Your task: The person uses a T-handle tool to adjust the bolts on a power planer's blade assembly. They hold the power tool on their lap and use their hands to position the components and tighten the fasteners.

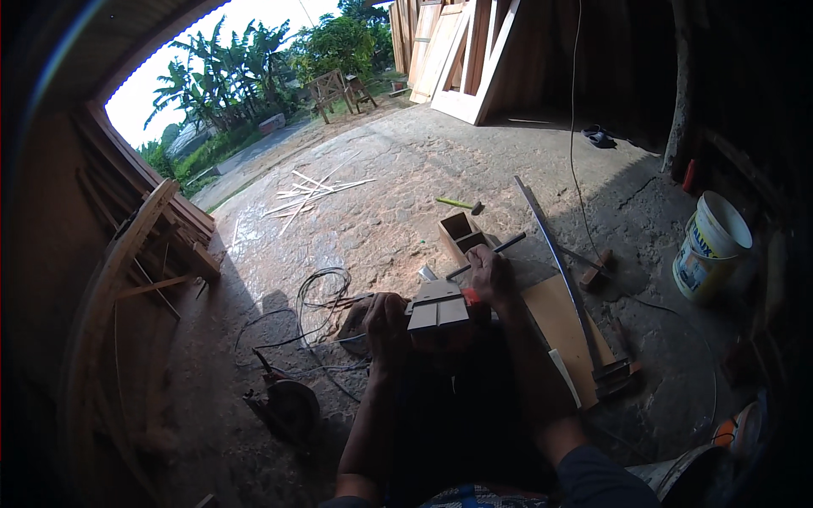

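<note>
An upturned electric planer (438, 315) is held in front of my body, its flat grey metal sole facing up and a red part showing at its right side. My left hand (387, 322) is closed around its left end, next to a dark cord. Just beyond its right side, my right hand (491, 273) is closed around a thin dark rod (511, 242) that slants up to the right. Whether the rod touches the planer I cannot tell. An open wooden box (457, 227) with compartments sits on the floor just past my right hand.
A hammer with a yellow-green handle (458, 204) lies beyond the box. To the right are a long metal bar clamp (559, 254), a flat board (563, 326) and a white bucket (707, 254). Leftward lie coiled cables (326, 288), a circular saw (292, 406) and scattered wood strips (313, 195).
</note>
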Motion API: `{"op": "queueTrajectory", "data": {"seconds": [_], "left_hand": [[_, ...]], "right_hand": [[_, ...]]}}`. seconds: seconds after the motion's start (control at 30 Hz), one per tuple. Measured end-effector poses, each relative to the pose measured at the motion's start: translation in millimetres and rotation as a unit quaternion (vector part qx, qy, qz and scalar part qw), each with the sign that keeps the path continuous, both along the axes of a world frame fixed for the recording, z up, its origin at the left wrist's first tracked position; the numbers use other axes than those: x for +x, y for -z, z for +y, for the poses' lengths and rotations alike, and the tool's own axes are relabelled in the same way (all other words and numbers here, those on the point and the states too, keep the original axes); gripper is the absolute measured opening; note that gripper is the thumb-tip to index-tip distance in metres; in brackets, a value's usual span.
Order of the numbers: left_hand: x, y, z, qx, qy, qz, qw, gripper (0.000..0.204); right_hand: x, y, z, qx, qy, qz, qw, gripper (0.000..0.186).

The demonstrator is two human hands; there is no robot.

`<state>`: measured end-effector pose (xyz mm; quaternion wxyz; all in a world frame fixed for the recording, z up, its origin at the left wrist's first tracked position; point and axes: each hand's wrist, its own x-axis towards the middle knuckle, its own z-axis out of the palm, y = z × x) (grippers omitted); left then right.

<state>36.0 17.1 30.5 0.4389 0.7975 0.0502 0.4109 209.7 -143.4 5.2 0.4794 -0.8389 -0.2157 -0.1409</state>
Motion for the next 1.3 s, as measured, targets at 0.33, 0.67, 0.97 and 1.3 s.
{"op": "queueTrajectory", "data": {"seconds": [0.33,0.67,0.97,1.3], "left_hand": [[1.7,1.1,-0.9,0.006,0.007,-0.006,1.000,0.024],[1.8,-1.9,-1.2,-0.003,-0.002,-0.004,1.000,0.029],[1.8,-1.1,0.4,0.000,-0.010,-0.007,1.000,0.038],[-11.1,15.7,-6.7,0.130,-0.029,-0.110,0.985,0.017]], "right_hand": [[0.3,-0.2,-1.3,-0.008,0.004,-0.020,1.000,0.025],[-5.1,-4.1,-2.5,0.000,0.000,-0.014,1.000,0.026],[-2.7,-1.0,-1.2,0.006,0.002,-0.013,1.000,0.026],[-23.4,-25.2,-4.6,0.041,-0.009,-0.097,0.994,0.022]]}}
